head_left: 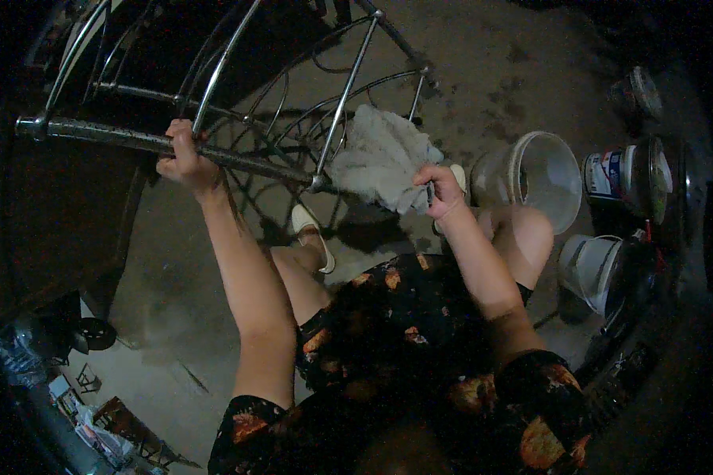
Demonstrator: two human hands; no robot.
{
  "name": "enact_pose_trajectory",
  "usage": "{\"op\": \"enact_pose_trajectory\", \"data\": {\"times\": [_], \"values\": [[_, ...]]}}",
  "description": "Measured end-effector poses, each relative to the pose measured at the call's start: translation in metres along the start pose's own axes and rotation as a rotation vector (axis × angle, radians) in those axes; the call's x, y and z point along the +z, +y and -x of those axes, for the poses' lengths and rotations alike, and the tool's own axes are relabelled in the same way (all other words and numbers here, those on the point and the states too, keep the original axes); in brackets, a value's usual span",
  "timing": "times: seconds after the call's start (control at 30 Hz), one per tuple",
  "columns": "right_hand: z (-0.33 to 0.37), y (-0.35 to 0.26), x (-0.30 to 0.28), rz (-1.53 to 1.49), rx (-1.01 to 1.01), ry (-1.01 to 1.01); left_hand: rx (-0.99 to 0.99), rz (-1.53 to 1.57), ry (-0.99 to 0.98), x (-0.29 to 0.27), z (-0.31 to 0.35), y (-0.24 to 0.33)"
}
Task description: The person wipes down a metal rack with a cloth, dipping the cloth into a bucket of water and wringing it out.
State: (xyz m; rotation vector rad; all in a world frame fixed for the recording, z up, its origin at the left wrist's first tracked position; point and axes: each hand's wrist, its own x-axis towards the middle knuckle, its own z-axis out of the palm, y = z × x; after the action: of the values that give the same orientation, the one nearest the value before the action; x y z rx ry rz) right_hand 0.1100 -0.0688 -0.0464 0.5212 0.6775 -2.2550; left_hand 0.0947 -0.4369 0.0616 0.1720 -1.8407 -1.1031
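A chrome tubular metal rack [261, 165] with curved bars lies tilted in front of me, its thick rail running across toward my left. My left hand [190, 165] is closed around that rail, beside an upright bar. In my right hand [444, 192] is a bunched, damp-looking grey cloth [384, 158]. The cloth hangs beside the rack's near right corner, and I cannot tell whether it touches the metal. Part of the rack's far end is lost in shadow.
Right of my knee stands a translucent bucket [561, 186]. Beyond it are a labelled tub [608, 174] and a white pail [586, 267]. Dark brown furniture [63, 229] fills the left side. My cream shoe [303, 219] rests on the floor below the rack.
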Motion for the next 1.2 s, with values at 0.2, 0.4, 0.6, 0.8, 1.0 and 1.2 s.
{"op": "enact_pose_trajectory", "data": {"times": [0.2,0.4,0.6,0.8,1.0,1.2], "values": [[0.009,-0.023,-0.023,0.287,-0.016,-0.379,0.131,-0.187,-0.068,0.003,0.001,0.000],[0.040,-0.005,0.150,1.710,-0.803,-0.364,0.006,0.264,0.040,0.013,0.009,0.000],[0.008,0.006,0.131,2.069,-0.876,-0.196,-0.212,0.421,-0.010,0.027,0.002,0.043],[0.012,0.007,0.096,1.534,-0.723,-0.018,-0.153,0.523,0.005,0.028,-0.002,0.036],[0.020,0.010,0.079,0.171,-0.115,-0.313,-0.161,0.428,0.060,0.031,-0.001,0.039],[0.016,0.031,0.088,-0.005,0.051,-0.036,-0.132,0.378,0.013,0.022,-0.002,0.026]]}}
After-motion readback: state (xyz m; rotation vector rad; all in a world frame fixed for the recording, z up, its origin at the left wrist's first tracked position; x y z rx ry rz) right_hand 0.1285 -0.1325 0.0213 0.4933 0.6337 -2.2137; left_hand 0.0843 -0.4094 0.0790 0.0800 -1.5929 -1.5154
